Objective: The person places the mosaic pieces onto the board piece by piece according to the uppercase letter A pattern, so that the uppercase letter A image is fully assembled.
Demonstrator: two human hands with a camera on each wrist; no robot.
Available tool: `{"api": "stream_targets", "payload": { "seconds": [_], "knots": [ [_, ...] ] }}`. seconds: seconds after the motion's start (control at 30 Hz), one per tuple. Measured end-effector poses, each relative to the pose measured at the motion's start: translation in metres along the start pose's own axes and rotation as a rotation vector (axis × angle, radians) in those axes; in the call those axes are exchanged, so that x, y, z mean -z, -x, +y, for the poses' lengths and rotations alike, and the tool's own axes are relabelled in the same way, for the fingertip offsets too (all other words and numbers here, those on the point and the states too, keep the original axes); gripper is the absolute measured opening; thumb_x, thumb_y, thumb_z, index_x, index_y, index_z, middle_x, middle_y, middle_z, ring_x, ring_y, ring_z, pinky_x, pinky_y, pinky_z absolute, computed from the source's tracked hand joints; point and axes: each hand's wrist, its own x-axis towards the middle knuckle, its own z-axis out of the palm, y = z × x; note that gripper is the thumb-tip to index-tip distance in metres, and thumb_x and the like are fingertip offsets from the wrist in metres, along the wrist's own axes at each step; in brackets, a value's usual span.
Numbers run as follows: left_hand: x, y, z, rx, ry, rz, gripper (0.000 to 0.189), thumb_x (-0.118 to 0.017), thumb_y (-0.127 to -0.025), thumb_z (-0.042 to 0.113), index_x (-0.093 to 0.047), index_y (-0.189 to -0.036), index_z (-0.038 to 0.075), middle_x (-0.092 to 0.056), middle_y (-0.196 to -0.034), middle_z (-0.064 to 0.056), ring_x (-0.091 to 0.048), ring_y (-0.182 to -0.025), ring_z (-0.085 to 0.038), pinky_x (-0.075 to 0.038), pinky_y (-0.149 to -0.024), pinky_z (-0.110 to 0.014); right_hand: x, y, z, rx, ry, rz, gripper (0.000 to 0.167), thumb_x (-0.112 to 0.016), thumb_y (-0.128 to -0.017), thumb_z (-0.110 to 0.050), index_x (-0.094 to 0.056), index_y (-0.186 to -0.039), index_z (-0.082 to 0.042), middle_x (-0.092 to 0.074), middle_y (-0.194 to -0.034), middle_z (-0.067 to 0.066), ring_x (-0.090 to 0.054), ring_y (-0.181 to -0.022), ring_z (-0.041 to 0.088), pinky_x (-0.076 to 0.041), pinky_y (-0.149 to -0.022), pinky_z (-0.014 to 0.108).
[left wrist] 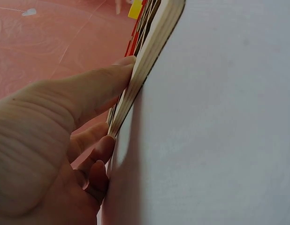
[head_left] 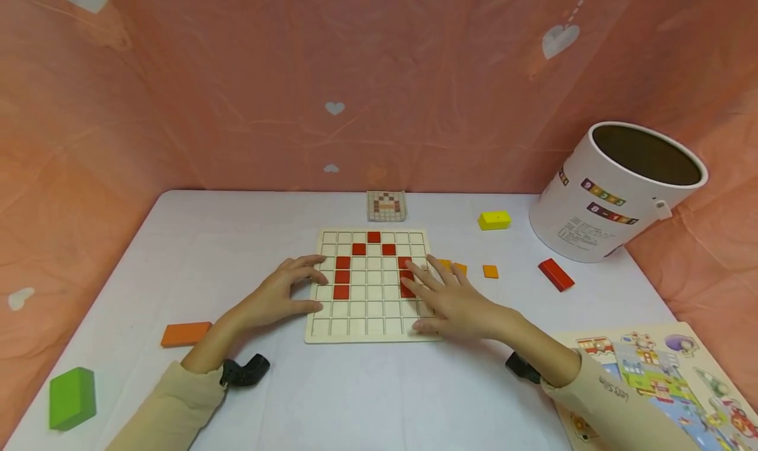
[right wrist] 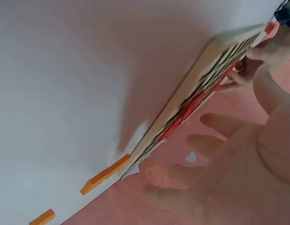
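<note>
A pale wooden grid board lies flat on the white table in the head view. Red square tiles sit in its cells, peaking at the top and running down both sides. My left hand rests at the board's left edge; in the left wrist view its thumb touches the rim. My right hand spreads over the board's right side, fingers apart and partly covering red tiles there. In the right wrist view its palm shows nothing held. Orange square tiles lie right of the board.
Behind the board lies a small pattern card. At right are a yellow block, a red block, a white bucket and a picture puzzle board. An orange block and a green block lie at left.
</note>
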Motion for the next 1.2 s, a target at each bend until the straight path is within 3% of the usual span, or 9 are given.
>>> {"api": "stream_targets", "payload": {
  "seconds": [0.13,0.4,0.53,0.67,0.73,0.9,1.03,1.2],
  "knots": [
    [0.0,0.0,0.0,-0.008,0.009,0.0,0.034,-0.084,-0.081,0.022,-0.068,-0.11,0.016,-0.041,-0.154,-0.011,-0.038,-0.134,-0.034,-0.031,-0.107,-0.06,-0.006,0.011,-0.004,-0.019,0.038,-0.072,0.086,-0.062,-0.093,-0.053,-0.026,-0.157,-0.008,-0.014,-0.166,0.01,0.001,-0.15,0.043,-0.005,-0.111,0.071],
    [0.001,0.001,0.0,-0.016,0.022,0.003,0.034,-0.084,-0.08,0.021,-0.068,-0.109,0.016,-0.041,-0.154,-0.012,-0.038,-0.133,-0.034,-0.031,-0.107,-0.059,-0.008,0.017,-0.004,-0.02,-0.029,-0.092,0.089,-0.063,-0.093,-0.053,-0.022,-0.159,-0.01,-0.013,-0.166,0.007,0.002,-0.151,0.037,-0.002,-0.113,0.068],
    [0.0,0.001,0.0,-0.018,0.027,-0.005,0.034,-0.084,-0.081,0.021,-0.068,-0.11,0.016,-0.041,-0.154,-0.012,-0.037,-0.135,-0.034,-0.031,-0.107,-0.059,0.002,0.013,0.015,-0.044,-0.176,0.037,0.08,-0.07,-0.093,-0.036,-0.03,-0.156,-0.007,-0.02,-0.164,0.014,-0.009,-0.15,0.04,-0.009,-0.114,0.065],
    [0.001,0.001,-0.001,-0.018,0.005,-0.001,0.034,-0.084,-0.081,0.022,-0.068,-0.11,0.017,-0.041,-0.154,-0.012,-0.038,-0.133,-0.034,-0.032,-0.107,-0.059,0.018,0.005,0.054,-0.083,-0.424,0.217,0.055,-0.072,-0.09,-0.006,-0.051,-0.14,0.003,-0.047,-0.146,0.023,-0.04,-0.134,0.044,-0.032,-0.107,0.062],
    [0.001,0.001,-0.002,-0.017,0.002,0.0,0.034,-0.084,-0.081,0.023,-0.068,-0.11,0.017,-0.041,-0.154,-0.011,-0.038,-0.133,-0.034,-0.032,-0.106,-0.059,0.025,0.005,0.072,-0.11,-0.516,0.248,0.045,-0.068,-0.088,0.004,-0.056,-0.132,0.007,-0.056,-0.135,0.025,-0.049,-0.123,0.043,-0.04,-0.101,0.061],
    [0.0,0.001,-0.001,-0.015,0.016,-0.005,0.035,-0.084,-0.081,0.024,-0.068,-0.111,0.017,-0.04,-0.155,-0.011,-0.037,-0.134,-0.033,-0.032,-0.107,-0.059,0.034,0.014,0.1,-0.162,-0.54,0.208,0.04,-0.065,-0.084,0.012,-0.06,-0.124,0.009,-0.062,-0.122,0.025,-0.054,-0.106,0.038,-0.049,-0.091,0.047],
    [0.0,0.0,-0.001,-0.015,0.012,-0.002,0.035,-0.084,-0.081,0.023,-0.068,-0.111,0.017,-0.04,-0.155,-0.011,-0.036,-0.135,-0.034,-0.032,-0.107,-0.059,0.035,0.019,0.112,-0.185,-0.532,0.159,0.038,-0.068,-0.083,0.011,-0.062,-0.121,0.008,-0.062,-0.113,0.022,-0.053,-0.097,0.033,-0.048,-0.082,0.034],
    [0.0,0.002,-0.001,-0.016,0.014,-0.002,0.034,-0.084,-0.081,0.023,-0.068,-0.111,0.017,-0.04,-0.155,-0.011,-0.037,-0.134,-0.033,-0.032,-0.107,-0.058,0.033,0.022,0.12,-0.213,-0.525,0.127,0.038,-0.068,-0.08,0.012,-0.063,-0.117,0.009,-0.06,-0.104,0.018,-0.051,-0.092,0.031,-0.046,-0.077,0.029]
  ]
}}
